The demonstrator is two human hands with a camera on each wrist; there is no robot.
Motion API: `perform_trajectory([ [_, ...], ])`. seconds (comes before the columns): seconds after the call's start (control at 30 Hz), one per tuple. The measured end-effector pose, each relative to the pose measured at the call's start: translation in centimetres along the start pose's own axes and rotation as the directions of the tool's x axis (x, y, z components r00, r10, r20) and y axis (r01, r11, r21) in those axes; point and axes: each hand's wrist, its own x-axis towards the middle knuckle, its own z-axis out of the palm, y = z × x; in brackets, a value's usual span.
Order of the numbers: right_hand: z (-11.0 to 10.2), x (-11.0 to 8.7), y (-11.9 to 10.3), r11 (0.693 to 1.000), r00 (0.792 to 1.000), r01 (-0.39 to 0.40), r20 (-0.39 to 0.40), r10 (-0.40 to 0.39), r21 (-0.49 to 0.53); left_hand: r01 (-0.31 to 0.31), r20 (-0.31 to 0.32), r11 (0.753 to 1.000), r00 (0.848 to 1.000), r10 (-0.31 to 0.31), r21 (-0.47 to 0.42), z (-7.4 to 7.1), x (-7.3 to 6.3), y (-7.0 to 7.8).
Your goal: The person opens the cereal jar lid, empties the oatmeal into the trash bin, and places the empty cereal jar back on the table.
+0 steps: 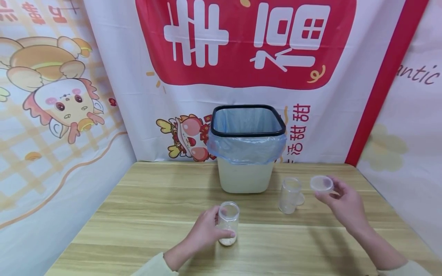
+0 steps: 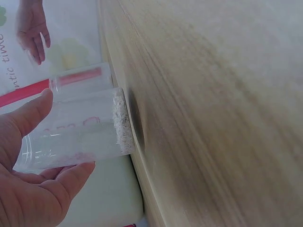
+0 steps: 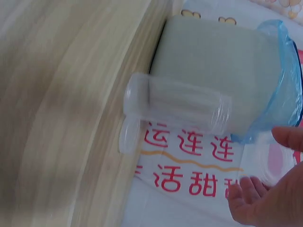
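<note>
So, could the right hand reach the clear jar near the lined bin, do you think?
Probably yes: nothing blocks the clear jar from above, but the right hand holds a clear lid.

Bright, even light in the head view, with a soft shadow on the table (image 1: 155,199) beside the right arm (image 1: 369,245)! Over to the left wrist: dimmer, small glints on the jar (image 2: 80,125), dark shade by its base. Right wrist: hazy, second jar (image 3: 182,101) soft-edged, lid (image 3: 272,163) washed out.
</note>
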Motion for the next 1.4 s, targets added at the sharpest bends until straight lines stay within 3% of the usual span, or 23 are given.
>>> perform_trajectory([
  [0.13, -0.3, 0.6, 0.6, 0.986, 0.993, 0.064, 0.111, -0.047, -0.152, -0.009, -0.003, 1.0, 1.0, 0.009, 0.003, 0.0, 0.0, 0.0],
  [0.3, 0.1, 1.2, 1.3, 0.966, 0.968, 0.099, 0.25, -0.037, -0.239, -0.007, 0.001, 1.0, 1.0, 0.007, 0.004, 0.0, 0.0, -0.1],
  [0.43, 0.5, 1.5, 1.8, 0.951, 0.955, 0.124, 0.293, -0.038, -0.282, -0.003, 0.005, 1.0, 1.0, 0.003, 0.004, 0.0, 0.1, -0.2],
  [0.6, 0.7, 2.0, 2.5, 0.912, 0.936, 0.201, 0.345, -0.071, -0.358, -0.003, 0.011, 1.0, 1.0, 0.003, 0.002, 0.0, 0.1, -0.3],
  [0.83, 0.8, 2.7, 2.7, 0.825, 0.906, 0.25, 0.423, -0.014, -0.507, -0.007, 0.006, 1.0, 1.0, 0.007, -0.023, 0.0, -0.1, -0.3],
  [1.0, 1.4, 2.7, 3.0, 0.765, 0.883, 0.317, 0.469, -0.022, -0.56, -0.009, 0.009, 0.999, 1.0, 0.01, -0.04, 0.0, -0.1, -0.6],
  [1.2, 1.8, 2.5, 3.0, 0.702, 0.856, 0.351, 0.516, 0.027, -0.62, -0.014, 0.009, 0.999, 1.0, 0.014, -0.032, 0.0, 0.0, -0.6],
  [1.4, 2.3, 2.3, 2.9, 0.597, 0.849, 0.443, 0.527, -0.04, -0.669, -0.009, 0.012, 0.999, 1.0, 0.009, -0.036, 0.0, -0.1, -0.5],
])
